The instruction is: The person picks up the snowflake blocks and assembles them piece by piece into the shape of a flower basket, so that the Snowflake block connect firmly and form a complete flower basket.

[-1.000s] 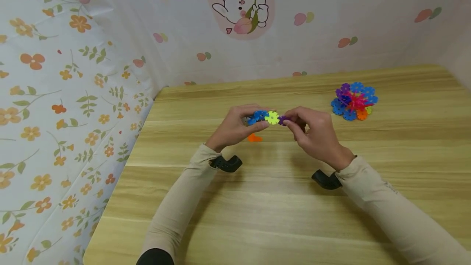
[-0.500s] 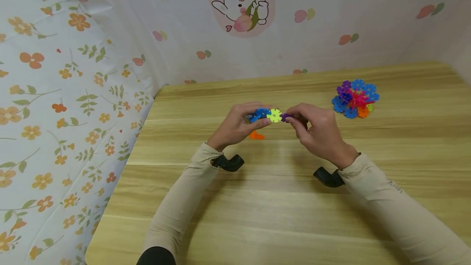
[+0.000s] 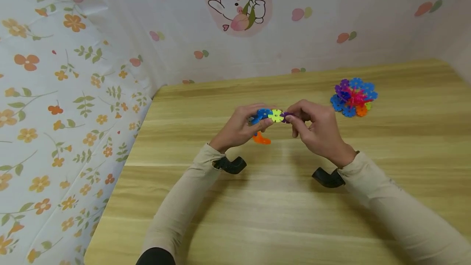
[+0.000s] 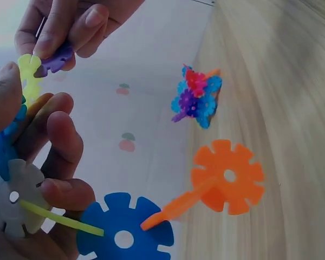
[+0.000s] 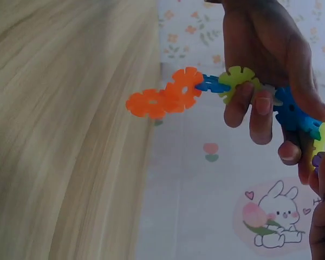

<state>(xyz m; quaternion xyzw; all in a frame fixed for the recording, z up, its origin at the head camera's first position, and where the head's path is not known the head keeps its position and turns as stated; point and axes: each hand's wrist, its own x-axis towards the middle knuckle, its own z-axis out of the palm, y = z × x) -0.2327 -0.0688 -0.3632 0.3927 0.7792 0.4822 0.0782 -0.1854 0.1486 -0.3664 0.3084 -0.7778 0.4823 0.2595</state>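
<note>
My left hand (image 3: 235,128) grips a chain of slotted plastic flower discs in front of me. At its near-hand end, a yellow disc (image 3: 276,115) sticks out past the thumb, beside light blue discs (image 3: 263,113). My right hand (image 3: 318,128) pinches a purple disc (image 4: 57,58) between thumb and forefinger, its edge right at the yellow disc's rim. Below the left fingers the chain continues with a whitish disc (image 4: 30,214), a dark blue disc (image 4: 100,216) and orange discs (image 5: 138,105) at the hanging end. The left palm and fingers hide part of the chain.
At the back right of the wooden table (image 3: 279,216) lies a cluster of blue, purple, pink and orange flower discs (image 3: 355,97). A white printed cloth (image 3: 176,19) hangs behind the table, and a flowered one (image 3: 73,126) on the left.
My left hand has shifted slightly right with the chain, bringing the yellow disc closer to my right fingertips. More of the orange end shows below it. The right hand still pinches the purple disc.
</note>
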